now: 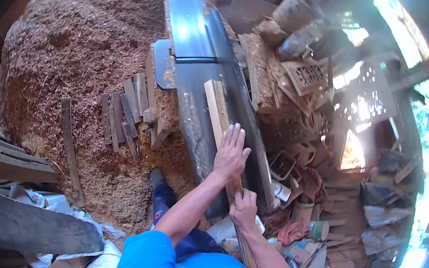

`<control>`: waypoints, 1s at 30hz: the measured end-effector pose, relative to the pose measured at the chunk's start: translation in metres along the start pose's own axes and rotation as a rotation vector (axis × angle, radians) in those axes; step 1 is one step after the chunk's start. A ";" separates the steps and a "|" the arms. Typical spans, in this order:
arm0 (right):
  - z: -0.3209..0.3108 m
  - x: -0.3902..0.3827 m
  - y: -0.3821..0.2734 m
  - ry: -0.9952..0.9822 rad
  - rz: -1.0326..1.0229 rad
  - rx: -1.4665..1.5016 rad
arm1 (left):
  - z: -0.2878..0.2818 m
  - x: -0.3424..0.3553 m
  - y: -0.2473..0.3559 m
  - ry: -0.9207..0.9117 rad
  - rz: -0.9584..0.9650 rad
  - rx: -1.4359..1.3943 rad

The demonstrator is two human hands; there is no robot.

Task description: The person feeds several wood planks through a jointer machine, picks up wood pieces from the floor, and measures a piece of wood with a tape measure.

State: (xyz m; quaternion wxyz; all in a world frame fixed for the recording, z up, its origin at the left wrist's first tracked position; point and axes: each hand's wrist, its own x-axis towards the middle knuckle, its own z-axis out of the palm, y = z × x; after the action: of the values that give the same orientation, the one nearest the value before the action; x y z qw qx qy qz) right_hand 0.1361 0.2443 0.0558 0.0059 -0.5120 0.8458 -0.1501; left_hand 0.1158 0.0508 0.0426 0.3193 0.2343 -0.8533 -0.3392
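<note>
Inspector A: Where do we find the workpiece?

Inspector B: We find the wooden strip point(216, 106) lengthwise on the dark machine bed point(198, 136), reaching ahead of the left hand point(231, 153), passing beneath it and back to the right hand point(244, 207).

Inspector A: Finger condition?

Inspector B: Left fingers extended, nearly together, laid flat on top; right fingers curled round the strip, just behind the left hand.

Inspector A: What do we recommend?

Inspector B: We advise even downward pressure from the left palm, a steady push from the right, and no sideways drift. The dark cross-seam point(196, 59) ahead of the left fingertips is probably the cutter's place; we would keep fingers well short of it.

Inspector A: Markings?

Inspector B: We can read none. The red mark on the trouser leg point(164, 197), left of the fingers, is too small.
</note>
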 end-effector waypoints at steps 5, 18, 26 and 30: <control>0.016 -0.007 0.006 0.058 0.099 -0.175 | 0.047 -0.009 -0.023 -0.041 -0.031 0.281; -0.010 -0.068 0.049 -0.141 -0.203 -0.028 | 0.079 0.067 -0.074 0.023 -0.085 0.443; 0.017 0.021 0.048 -0.067 -0.150 -0.017 | 0.073 0.107 -0.097 -0.036 -0.090 0.519; 0.024 0.049 0.050 -0.055 -0.155 0.015 | 0.071 0.137 -0.131 -0.067 -0.087 0.541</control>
State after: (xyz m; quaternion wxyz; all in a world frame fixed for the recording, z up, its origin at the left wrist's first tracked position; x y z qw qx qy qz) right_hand 0.0740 0.2174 0.0266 0.0213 -0.5799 0.8019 -0.1423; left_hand -0.0039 -0.0896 -0.0398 0.2019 0.3362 -0.9121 -0.1197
